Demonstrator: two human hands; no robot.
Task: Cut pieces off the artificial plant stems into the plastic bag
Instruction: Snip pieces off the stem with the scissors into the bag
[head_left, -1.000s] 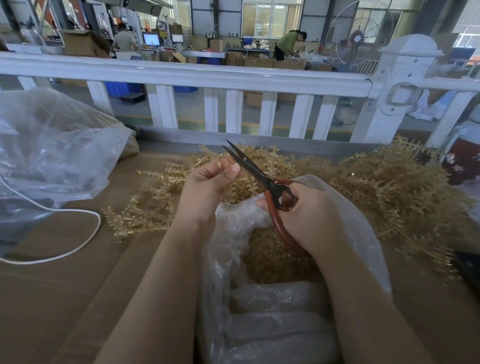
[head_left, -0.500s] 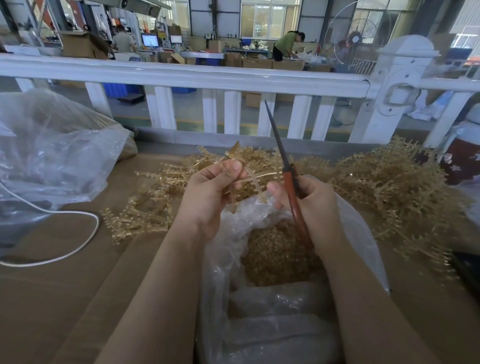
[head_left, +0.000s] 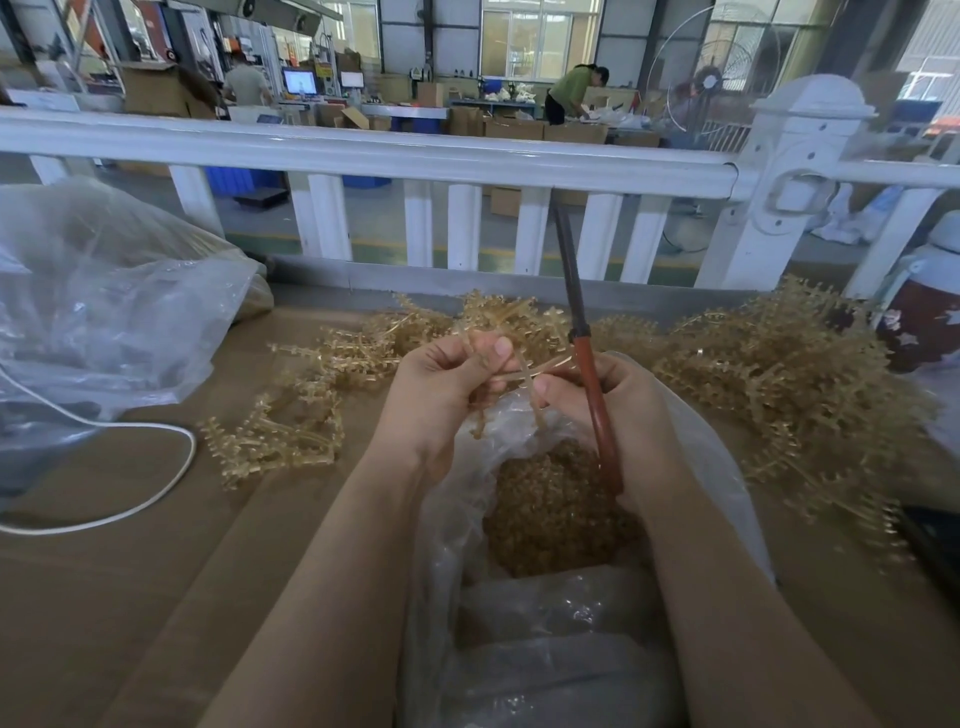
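Stem (head_left: 524, 371) pinched between left hand (head_left: 441, 384) and right hand (head_left: 623, 405), which also grips scissors (head_left: 584, 332).

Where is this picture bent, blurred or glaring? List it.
Head view: wide lens bows the white railing; daylight blows out the far windows; the bottle smears at the right edge; the hands, scissors and bag stay fairly sharp.
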